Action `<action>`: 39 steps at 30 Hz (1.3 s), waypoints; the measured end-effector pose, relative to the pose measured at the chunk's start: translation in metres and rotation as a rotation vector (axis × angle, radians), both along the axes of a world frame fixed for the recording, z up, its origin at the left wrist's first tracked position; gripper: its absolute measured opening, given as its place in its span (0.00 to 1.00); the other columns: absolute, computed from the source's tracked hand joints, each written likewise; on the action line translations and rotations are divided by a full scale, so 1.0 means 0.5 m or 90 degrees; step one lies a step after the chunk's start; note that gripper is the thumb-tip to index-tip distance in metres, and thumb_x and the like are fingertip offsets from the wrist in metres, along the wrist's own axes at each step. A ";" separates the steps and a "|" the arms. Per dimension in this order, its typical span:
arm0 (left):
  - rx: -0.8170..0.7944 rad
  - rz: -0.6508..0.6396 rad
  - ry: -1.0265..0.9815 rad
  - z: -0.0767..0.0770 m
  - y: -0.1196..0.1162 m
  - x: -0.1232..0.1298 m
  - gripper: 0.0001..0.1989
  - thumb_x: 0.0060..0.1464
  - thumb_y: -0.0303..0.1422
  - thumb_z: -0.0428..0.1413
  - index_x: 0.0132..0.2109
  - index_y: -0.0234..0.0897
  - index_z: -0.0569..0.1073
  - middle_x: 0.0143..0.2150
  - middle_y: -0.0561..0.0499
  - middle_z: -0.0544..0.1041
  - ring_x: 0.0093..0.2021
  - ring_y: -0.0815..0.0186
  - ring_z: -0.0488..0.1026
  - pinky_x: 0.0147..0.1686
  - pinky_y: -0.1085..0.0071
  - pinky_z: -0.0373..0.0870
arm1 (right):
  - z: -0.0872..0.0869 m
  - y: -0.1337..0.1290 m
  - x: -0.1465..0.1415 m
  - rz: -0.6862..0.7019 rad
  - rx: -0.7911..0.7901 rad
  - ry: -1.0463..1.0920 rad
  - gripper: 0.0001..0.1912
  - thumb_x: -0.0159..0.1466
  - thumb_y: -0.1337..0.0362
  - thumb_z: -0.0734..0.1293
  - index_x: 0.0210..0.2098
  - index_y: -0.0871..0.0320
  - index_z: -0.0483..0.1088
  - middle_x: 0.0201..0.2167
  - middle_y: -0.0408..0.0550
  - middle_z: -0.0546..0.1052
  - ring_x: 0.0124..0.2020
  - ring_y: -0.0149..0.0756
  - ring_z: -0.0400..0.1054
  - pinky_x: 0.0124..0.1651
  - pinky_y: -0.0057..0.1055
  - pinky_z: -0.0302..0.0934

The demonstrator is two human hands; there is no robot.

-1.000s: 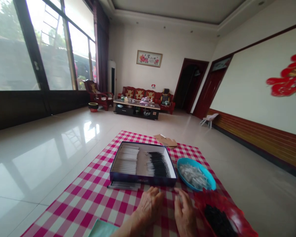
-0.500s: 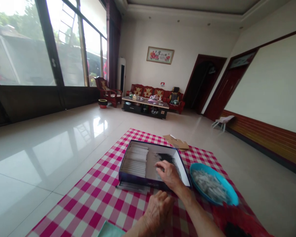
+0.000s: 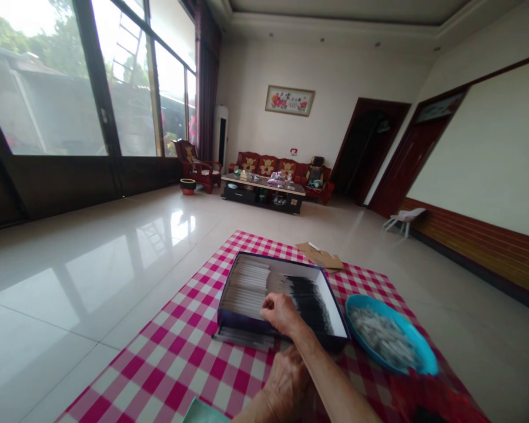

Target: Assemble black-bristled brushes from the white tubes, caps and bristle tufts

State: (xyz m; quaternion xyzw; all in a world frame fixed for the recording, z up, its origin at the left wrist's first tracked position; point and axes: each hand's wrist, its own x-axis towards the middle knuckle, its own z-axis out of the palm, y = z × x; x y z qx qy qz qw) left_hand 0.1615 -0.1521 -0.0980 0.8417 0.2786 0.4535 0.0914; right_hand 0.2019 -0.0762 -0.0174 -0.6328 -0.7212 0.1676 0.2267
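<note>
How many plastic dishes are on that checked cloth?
2: a round blue plastic dish holding small white pieces, at right, and a red plastic dish below it, partly out of view.

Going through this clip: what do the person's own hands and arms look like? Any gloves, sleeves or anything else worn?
Both are bare: the right hand and the left hand wear no gloves, and no ring, watch or bracelet shows on them. The right forearm has no sleeve in view; any cuff would lie outside the frame.

Pink-and-white gingham across the cloth [image 3: 167, 370] at lower centre; dark navy along the box [image 3: 242, 319]; white sticks [image 3: 244, 286] and black tufts [image 3: 311, 305] inside it; turquoise on the bowl [image 3: 417, 343] at right; deep red on the sofa [image 3: 267, 165] at upper centre.
</note>
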 end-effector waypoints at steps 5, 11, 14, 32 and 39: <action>0.002 -0.046 -0.030 0.018 -0.010 -0.011 0.07 0.53 0.27 0.46 0.34 0.38 0.69 0.31 0.46 0.74 0.30 0.64 0.71 0.26 0.71 0.65 | 0.024 -0.013 0.010 0.028 0.026 0.056 0.09 0.52 0.68 0.64 0.28 0.57 0.77 0.23 0.44 0.80 0.28 0.35 0.73 0.31 0.25 0.61; 0.030 0.049 -0.081 0.088 -0.011 -0.046 0.10 0.57 0.27 0.44 0.40 0.39 0.70 0.34 0.47 0.71 0.34 0.64 0.68 0.35 0.67 0.65 | 0.075 -0.061 0.109 -0.010 0.104 0.120 0.11 0.57 0.62 0.61 0.33 0.57 0.74 0.30 0.46 0.79 0.32 0.36 0.73 0.36 0.28 0.63; 0.054 0.161 -0.106 0.130 0.010 -0.067 0.12 0.59 0.27 0.44 0.45 0.39 0.69 0.42 0.44 0.71 0.41 0.61 0.68 0.42 0.63 0.65 | 0.094 -0.100 0.164 -0.031 0.124 0.131 0.10 0.57 0.62 0.62 0.33 0.57 0.73 0.31 0.46 0.79 0.34 0.37 0.72 0.38 0.30 0.64; 0.016 0.283 -0.026 0.091 0.096 -0.109 0.13 0.62 0.28 0.41 0.49 0.36 0.67 0.33 0.48 0.73 0.36 0.64 0.72 0.37 0.71 0.67 | -0.006 0.000 0.184 0.031 0.024 -0.143 0.13 0.51 0.73 0.63 0.29 0.54 0.78 0.32 0.48 0.80 0.38 0.40 0.73 0.43 0.31 0.61; 0.002 0.274 -0.037 0.091 0.095 -0.107 0.13 0.61 0.29 0.41 0.48 0.37 0.67 0.33 0.48 0.73 0.36 0.65 0.72 0.36 0.71 0.67 | -0.005 0.014 0.163 0.003 -0.003 -0.253 0.13 0.49 0.76 0.64 0.26 0.55 0.77 0.31 0.50 0.80 0.38 0.44 0.73 0.40 0.34 0.61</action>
